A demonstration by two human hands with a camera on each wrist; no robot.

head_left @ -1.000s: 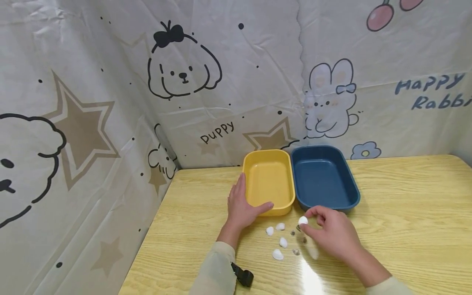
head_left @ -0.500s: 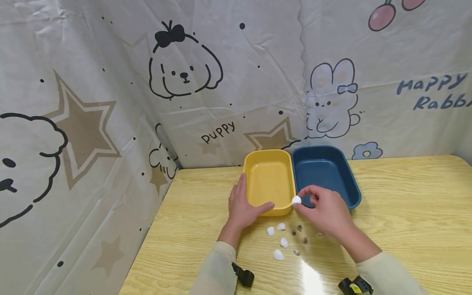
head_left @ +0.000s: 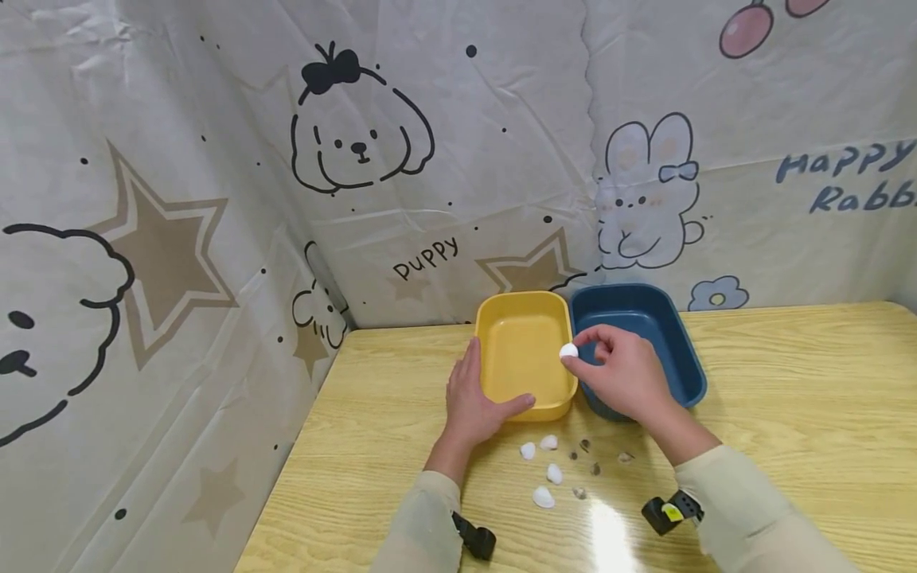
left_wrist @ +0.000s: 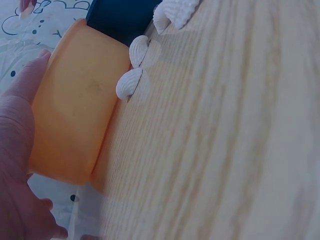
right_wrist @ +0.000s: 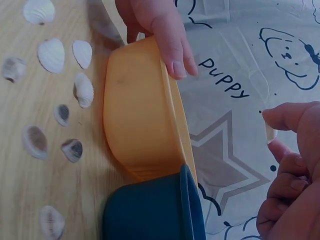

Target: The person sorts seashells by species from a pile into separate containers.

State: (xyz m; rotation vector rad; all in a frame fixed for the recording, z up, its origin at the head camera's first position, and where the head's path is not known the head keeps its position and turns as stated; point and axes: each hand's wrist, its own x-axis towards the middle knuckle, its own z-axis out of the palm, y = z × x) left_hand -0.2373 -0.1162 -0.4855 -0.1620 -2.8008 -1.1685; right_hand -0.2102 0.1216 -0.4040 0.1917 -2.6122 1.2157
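Note:
A small white seashell [head_left: 569, 350] is pinched between the thumb and index finger of my right hand [head_left: 629, 370]. That hand is raised over the border between the yellow bin [head_left: 526, 412] and the dark blue bin [head_left: 691, 374], the shell above the yellow bin's right side. Against the yellow bin's near left corner rests my left hand [head_left: 473, 402], fingers straight along its left side and thumb over the front rim. White seashells [head_left: 544, 497] lie on the table in front of the bins. Beside them are several smaller, darker shells [head_left: 595, 469].
Both bins stand side by side at the back of the wooden table [head_left: 788, 414]. Behind it hangs a cloth backdrop [head_left: 444, 159] with cartoon drawings. Each wrist wears a black strap device, such as the right wrist device [head_left: 669, 512].
My right hand has moved up and forward, carrying the pinched white shell from the table to above the bins. My left hand stays on the yellow bin.

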